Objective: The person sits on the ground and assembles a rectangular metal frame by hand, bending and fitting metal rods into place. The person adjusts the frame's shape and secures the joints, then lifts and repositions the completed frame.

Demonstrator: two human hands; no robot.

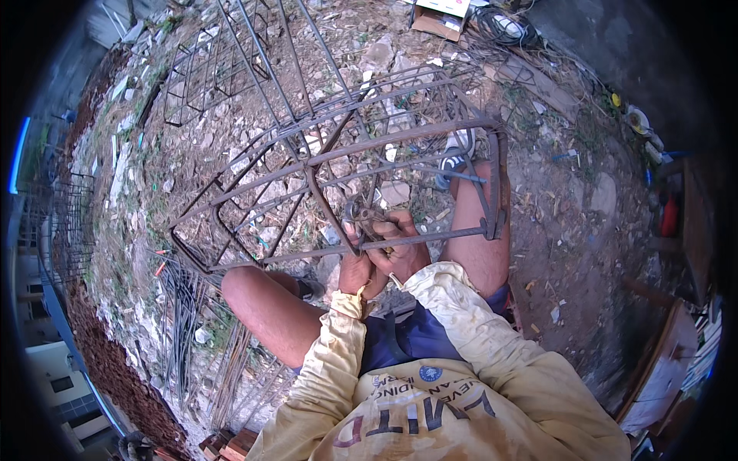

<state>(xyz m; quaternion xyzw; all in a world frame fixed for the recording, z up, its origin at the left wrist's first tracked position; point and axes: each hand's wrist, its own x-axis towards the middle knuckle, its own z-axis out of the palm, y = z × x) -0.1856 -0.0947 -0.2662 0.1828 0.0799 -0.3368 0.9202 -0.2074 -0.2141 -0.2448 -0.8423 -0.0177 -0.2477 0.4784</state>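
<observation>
Right hand (401, 244) is curled round a metal tool (357, 214), left hand (356, 271) indeterminable in grip; slippage could drive either against near rebar (453, 235).

A pale yellow long-sleeved shirt (530, 407), visibly soiled, is worn at lower centre of the frame. Its front is marked with dark and reddish lettering (433, 416) and a round blue emblem (430, 373). The sleeves (473, 315) are wrinkled, with gathered cuffs (347, 303). Blue shorts (430, 336) are seen below centre. White-striped dark footwear (452, 163) is noted above centre.
</observation>
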